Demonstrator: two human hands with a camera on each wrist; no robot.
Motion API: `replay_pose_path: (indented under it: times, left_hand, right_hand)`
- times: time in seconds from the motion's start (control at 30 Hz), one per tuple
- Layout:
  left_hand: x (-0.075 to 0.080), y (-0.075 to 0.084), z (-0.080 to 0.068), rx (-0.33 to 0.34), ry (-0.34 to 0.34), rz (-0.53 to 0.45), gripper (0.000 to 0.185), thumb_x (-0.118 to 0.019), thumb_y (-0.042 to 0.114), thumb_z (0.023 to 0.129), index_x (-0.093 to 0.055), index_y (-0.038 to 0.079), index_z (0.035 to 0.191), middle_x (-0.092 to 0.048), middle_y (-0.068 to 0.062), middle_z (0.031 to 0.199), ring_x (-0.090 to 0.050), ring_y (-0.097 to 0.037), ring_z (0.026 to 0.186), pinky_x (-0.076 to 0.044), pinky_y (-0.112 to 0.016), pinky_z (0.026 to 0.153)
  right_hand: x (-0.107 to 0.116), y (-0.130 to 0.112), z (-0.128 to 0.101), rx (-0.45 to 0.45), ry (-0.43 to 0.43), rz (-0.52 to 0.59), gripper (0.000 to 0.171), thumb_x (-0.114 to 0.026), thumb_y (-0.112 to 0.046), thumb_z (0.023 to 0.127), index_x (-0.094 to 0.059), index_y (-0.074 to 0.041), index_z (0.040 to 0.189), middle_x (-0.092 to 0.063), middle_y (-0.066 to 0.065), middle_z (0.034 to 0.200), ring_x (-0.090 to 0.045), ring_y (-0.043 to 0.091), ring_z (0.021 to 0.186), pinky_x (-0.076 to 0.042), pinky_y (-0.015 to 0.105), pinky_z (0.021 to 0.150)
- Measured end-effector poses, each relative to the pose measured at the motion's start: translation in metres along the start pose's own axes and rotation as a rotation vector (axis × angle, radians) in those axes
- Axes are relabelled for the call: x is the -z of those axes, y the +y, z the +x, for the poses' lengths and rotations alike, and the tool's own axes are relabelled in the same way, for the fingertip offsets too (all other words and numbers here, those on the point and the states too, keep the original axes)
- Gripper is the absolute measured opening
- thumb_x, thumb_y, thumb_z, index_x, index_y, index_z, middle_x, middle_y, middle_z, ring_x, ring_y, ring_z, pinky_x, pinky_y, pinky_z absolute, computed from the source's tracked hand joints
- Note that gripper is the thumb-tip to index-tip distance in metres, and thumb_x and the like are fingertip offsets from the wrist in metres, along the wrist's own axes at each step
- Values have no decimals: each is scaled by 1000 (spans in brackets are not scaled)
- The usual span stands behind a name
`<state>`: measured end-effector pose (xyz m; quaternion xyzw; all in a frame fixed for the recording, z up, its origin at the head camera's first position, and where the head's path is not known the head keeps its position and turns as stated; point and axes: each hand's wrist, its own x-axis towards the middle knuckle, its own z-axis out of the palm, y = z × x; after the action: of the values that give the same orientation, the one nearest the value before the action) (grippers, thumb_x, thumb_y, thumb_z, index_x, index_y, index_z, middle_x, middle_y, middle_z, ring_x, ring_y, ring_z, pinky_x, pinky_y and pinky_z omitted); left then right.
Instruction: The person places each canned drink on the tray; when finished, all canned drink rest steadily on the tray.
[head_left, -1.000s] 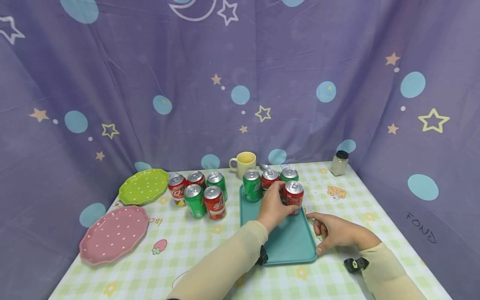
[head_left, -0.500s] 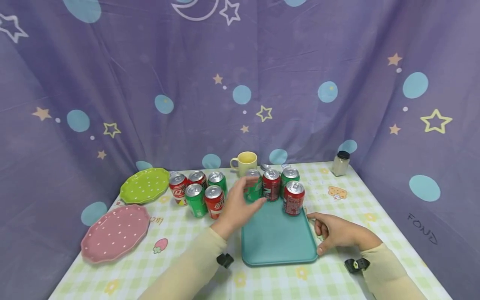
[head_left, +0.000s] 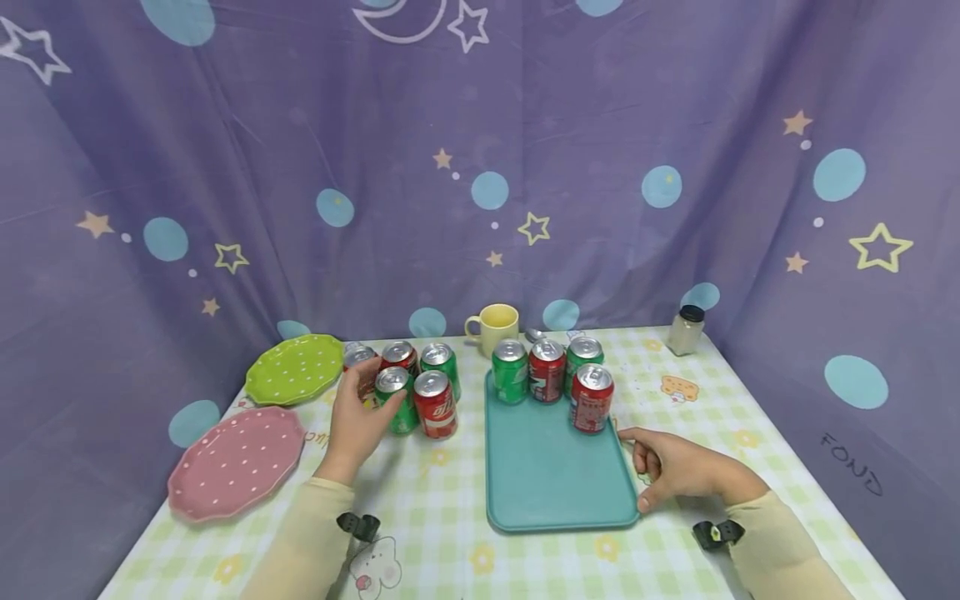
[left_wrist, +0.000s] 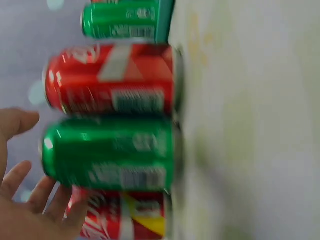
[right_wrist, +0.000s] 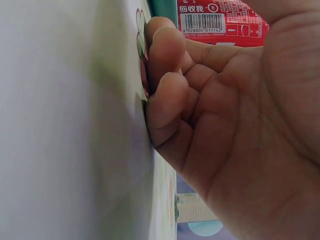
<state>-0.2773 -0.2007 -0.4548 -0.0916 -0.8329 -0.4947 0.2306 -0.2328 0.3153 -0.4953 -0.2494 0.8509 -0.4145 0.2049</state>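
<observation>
At the left group of soda cans, my left hand [head_left: 356,425] is spread close around a green soda can [head_left: 407,417]. In the left wrist view the thumb [left_wrist: 22,121] stands apart from that can, and the other fingers lie near it and a red can [left_wrist: 127,215] behind. A red soda can [head_left: 437,408] stands just right of the green one. My right hand [head_left: 686,471] rests beside a teal tray [head_left: 555,483], thumb and index finger at its right edge, other fingers bent. The tray bears red and green cans, the nearest being a red can [head_left: 591,402].
Left of the cans lie a lime green plate [head_left: 292,371] and a pink plate [head_left: 236,467], both dotted. Behind the tray stand a yellow mug [head_left: 498,327] and a spoon [head_left: 534,335]. A black-lidded jar [head_left: 686,332] is at the back right. A purple curtain surrounds the table.
My left hand has let go of the red can on the tray and moved left to the other cans. My right hand has stayed at the tray's edge.
</observation>
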Motion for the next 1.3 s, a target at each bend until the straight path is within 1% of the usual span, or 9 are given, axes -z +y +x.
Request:
replay_pose_path:
  times: [0.13,0.3,0.4,0.53,0.63,0.87,0.97,1.13,1.3]
  left_hand:
    - [5,-20,2,102,-54,-19,71,-85,11,90,-46,7,150,-53,-16,142,-54,-35,127,-47,-57,107]
    - [4,-32,3,185,-159,-52,83,-88,18,88,-40,10,154,-50,-19,145,-49,-38,136,-42,-57,114]
    - [1,-38,2,226,-221,-36,89,-90,23,86,-35,11,156,-49,-20,145,-49,-39,137,-41,-56,115]
    - [-1,-41,1,248,-240,-9,88,-90,20,86,-35,11,155,-50,-21,144,-52,-40,133,-44,-55,113]
    - [-2,-43,1,244,-227,-5,84,-88,16,87,-37,11,154,-51,-21,143,-53,-42,133,-45,-56,111]
    - [-4,-45,-1,234,-203,31,81,-88,18,88,-39,12,152,-52,-21,143,-55,-41,129,-48,-56,108]
    - [-3,-46,-2,240,-179,21,80,-89,18,87,-41,13,151,-53,-19,139,-57,-40,125,-50,-53,106]
    - [-2,-44,-3,212,-85,-2,79,-90,15,85,-42,10,149,-55,-19,132,-61,-39,120,-53,-51,101]
    - [3,-31,-2,157,51,-12,80,-91,15,83,-44,7,148,-58,-16,133,-61,-33,115,-57,-43,95]
  right_hand:
    - [0,-1,-1,14,-6,32,105,-97,-18,73,-35,11,153,-58,12,95,-52,14,72,-46,25,62]
    - [0,-3,-1,8,-2,39,105,-97,-16,73,-35,10,153,-57,12,95,-52,14,72,-46,25,62]
    - [-1,-3,-1,7,0,32,104,-97,-16,73,-35,10,153,-57,12,95,-52,15,72,-46,25,62]
    - [0,-1,-1,14,0,30,104,-96,-16,74,-35,10,153,-57,12,95,-52,15,72,-46,25,63]
    - [0,0,-1,21,-3,35,104,-96,-16,74,-35,10,153,-57,12,95,-51,15,73,-46,25,63]
    - [0,0,-1,25,-4,39,104,-97,-17,74,-35,11,153,-57,12,95,-52,14,72,-47,25,63]
    - [0,0,-1,20,-3,38,104,-97,-17,74,-35,11,153,-57,13,95,-52,14,72,-47,25,63]
    - [0,-1,-1,17,-1,35,105,-97,-16,74,-35,11,153,-57,13,96,-52,14,72,-46,25,63]
    - [0,0,0,14,0,29,106,-97,-16,73,-34,11,154,-57,12,95,-52,14,72,-46,25,63]
